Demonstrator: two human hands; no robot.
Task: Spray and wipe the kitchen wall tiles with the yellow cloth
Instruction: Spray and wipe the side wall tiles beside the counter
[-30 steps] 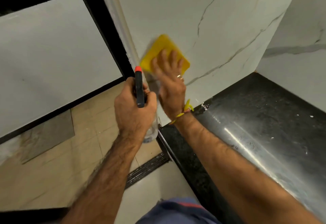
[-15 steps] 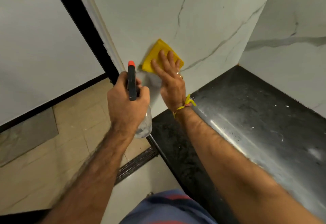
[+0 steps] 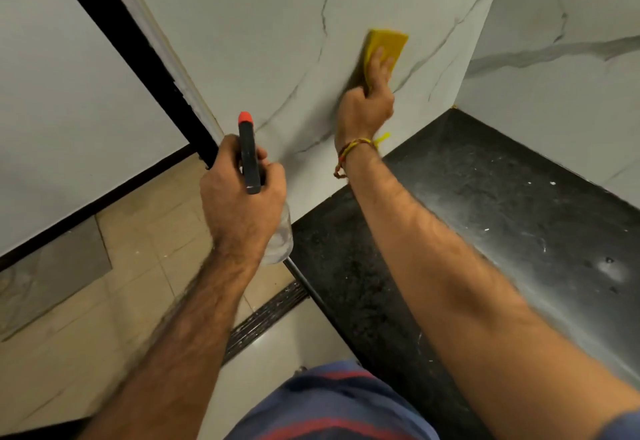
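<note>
Folded yellow cloth [image 3: 387, 45] pressed flat on veined white tiles [image 3: 277, 41] under right hand [image 3: 367, 104], left hand [image 3: 242, 197] clasping spray bottle [image 3: 250, 155]

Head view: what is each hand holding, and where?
Left hand grips the spray bottle around its neck; right hand presses the yellow cloth against the wall tiles by its lower part.

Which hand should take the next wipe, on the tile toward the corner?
Right. The right hand already presses the yellow cloth flat on the wall tile, close to the corner. The left hand is lower and farther from it, its grip taken by the spray bottle.
</note>
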